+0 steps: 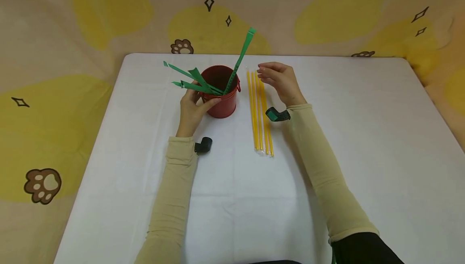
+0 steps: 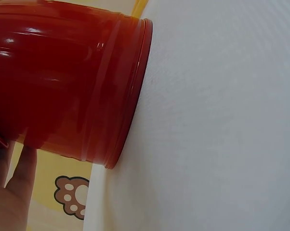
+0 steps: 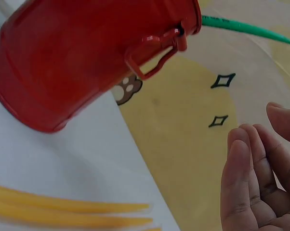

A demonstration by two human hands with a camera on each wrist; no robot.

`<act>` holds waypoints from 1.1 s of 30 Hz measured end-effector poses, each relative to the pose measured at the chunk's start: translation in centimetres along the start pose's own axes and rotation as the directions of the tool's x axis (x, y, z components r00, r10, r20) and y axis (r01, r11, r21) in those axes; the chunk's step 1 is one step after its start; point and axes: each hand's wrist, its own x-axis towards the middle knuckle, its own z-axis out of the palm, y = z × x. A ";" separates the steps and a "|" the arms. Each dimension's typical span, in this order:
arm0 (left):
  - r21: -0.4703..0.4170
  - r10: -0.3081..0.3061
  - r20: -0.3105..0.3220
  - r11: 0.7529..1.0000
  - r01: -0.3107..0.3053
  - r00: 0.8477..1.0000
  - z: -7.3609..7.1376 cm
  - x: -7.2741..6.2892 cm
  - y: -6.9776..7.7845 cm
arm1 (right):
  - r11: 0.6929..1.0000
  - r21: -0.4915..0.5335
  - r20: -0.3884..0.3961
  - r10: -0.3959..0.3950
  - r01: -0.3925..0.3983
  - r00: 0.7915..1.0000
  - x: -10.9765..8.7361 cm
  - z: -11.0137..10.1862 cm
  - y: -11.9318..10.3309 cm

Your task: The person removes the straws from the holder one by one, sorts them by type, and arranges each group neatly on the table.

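Note:
A small red metal bucket (image 1: 223,106) stands upright on the table, with several long green paper-like strips (image 1: 241,56) sticking out of its mouth. Most lean left over the rim, and one rises to the right with dark print on it. My left hand (image 1: 191,110) holds the bucket's left side, its thumb along the near rim; in the left wrist view its fingers (image 2: 24,168) touch the red wall. To the right of the bucket, my right hand (image 1: 280,80) hovers with nothing in it, fingers loosely bent, above the far end of several yellow straws (image 1: 259,118) in clear wrapping.
The table (image 1: 363,143) has a white cover. A patterned yellow and beige cloth (image 1: 327,13) hangs behind it and at both sides. The bucket's wire handle loop (image 3: 152,62) sticks out from its right side.

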 end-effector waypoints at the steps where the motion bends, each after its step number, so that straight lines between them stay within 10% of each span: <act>1: 0.001 0.003 0.000 1.000 -0.003 1.000 0.0 0.0 0.0 | 1.000 0.000 0.015 -0.010 0.010 1.000 -0.1 0.4 -0.2; 17: -0.002 0.010 0.001 1.000 -0.010 1.000 -0.1 -0.1 -0.1 | 0.986 -0.088 0.116 -0.130 0.140 0.985 -0.5 4.3 -1.1; 33: 0.000 0.010 -0.011 1.000 -0.010 1.000 0.1 0.0 0.0 | 0.982 -0.051 0.060 -0.179 0.182 0.982 -0.8 5.8 -1.1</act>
